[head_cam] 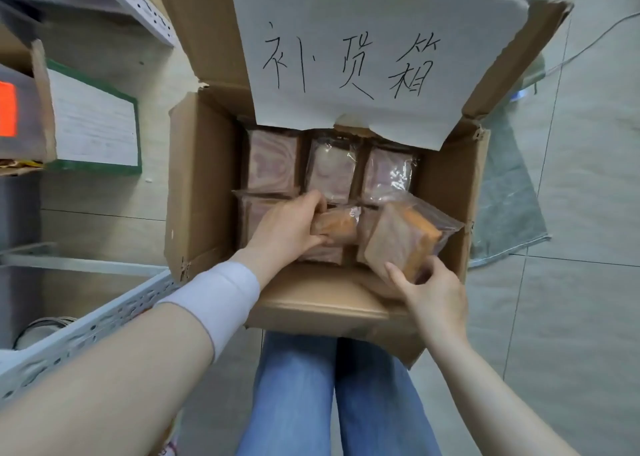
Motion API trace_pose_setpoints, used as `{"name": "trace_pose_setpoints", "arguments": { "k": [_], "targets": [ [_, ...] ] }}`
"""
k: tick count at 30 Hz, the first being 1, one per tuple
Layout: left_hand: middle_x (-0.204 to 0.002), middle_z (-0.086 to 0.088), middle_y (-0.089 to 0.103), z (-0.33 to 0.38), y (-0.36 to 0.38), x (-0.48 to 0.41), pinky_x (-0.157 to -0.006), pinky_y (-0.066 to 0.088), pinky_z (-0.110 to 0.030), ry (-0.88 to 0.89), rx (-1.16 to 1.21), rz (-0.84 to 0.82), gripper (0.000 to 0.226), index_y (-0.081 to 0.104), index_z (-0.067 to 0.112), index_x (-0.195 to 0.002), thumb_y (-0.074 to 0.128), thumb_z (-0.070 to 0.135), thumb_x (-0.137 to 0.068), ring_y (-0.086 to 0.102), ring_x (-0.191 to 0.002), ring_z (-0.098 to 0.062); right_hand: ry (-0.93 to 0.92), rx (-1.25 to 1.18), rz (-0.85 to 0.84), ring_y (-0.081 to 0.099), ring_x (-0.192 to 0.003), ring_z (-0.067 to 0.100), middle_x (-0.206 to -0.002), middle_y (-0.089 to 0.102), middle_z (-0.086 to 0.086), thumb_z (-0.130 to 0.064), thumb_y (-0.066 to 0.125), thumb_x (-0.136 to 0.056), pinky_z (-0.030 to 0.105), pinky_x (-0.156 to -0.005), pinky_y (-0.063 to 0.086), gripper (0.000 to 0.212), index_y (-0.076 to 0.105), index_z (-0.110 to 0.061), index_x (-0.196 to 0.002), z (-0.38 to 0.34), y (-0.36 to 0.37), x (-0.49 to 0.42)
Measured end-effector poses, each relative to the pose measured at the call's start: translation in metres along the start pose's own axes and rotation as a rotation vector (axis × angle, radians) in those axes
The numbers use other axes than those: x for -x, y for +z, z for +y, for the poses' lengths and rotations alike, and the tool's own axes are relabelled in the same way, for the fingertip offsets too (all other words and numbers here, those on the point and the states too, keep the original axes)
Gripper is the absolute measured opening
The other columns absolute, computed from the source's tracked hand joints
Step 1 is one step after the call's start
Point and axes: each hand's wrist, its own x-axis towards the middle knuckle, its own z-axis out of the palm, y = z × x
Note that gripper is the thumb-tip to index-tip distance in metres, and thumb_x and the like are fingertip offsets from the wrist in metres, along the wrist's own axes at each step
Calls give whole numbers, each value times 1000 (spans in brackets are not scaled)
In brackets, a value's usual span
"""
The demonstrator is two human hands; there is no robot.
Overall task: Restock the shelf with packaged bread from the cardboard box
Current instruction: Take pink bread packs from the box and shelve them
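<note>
An open cardboard box [194,185] stands on the floor in front of my knees, holding several clear-wrapped packs of swirled brown bread [332,171]. My left hand [291,227] reaches into the box and grips one pack [337,227] by its end. My right hand [429,289] holds another pack [401,244] at its lower corner, tilted up above the box's near right side. A white paper sheet [363,39] with handwritten characters is fixed to the raised back flap and hides the box's far edge.
A grey perforated metal shelf rail [86,327] runs at the lower left, with another shelf upright [138,1] at the top left. A smaller carton with a green-edged label [97,123] sits on the left. A grey cloth [509,206] lies on the tiled floor at the right.
</note>
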Motion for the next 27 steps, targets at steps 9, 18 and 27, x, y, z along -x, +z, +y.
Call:
{"name": "trace_pose_setpoints", "arguments": {
  "k": [9,18,27],
  "targets": [
    [-89,19,57,30,-44,96,-78,42,-12,-184,425,236,41,49,34,-92,80,24,-67,57,-91,-8,-32,-499,-113,58,-78,21,-80,58,-1,-31,78,-71,42,-72,55,29,49,-25,-76,4,-43,26],
    [-98,4,69,95,-111,366,-80,49,-17,-247,561,565,39,65,27,-96,83,18,-64,64,-92,-9,-428,-516,-473,66,-86,21,-94,68,5,-19,77,-71,29,-65,52,28,55,-20,-88,-16,-136,181],
    [-88,30,65,127,-114,698,-73,43,-1,-429,572,1456,53,53,53,-92,81,45,-47,60,-85,15,-913,-399,-736,63,-65,12,-84,67,-2,-18,78,-71,13,-49,51,32,54,-20,-92,-101,-145,441]
  ]
}}
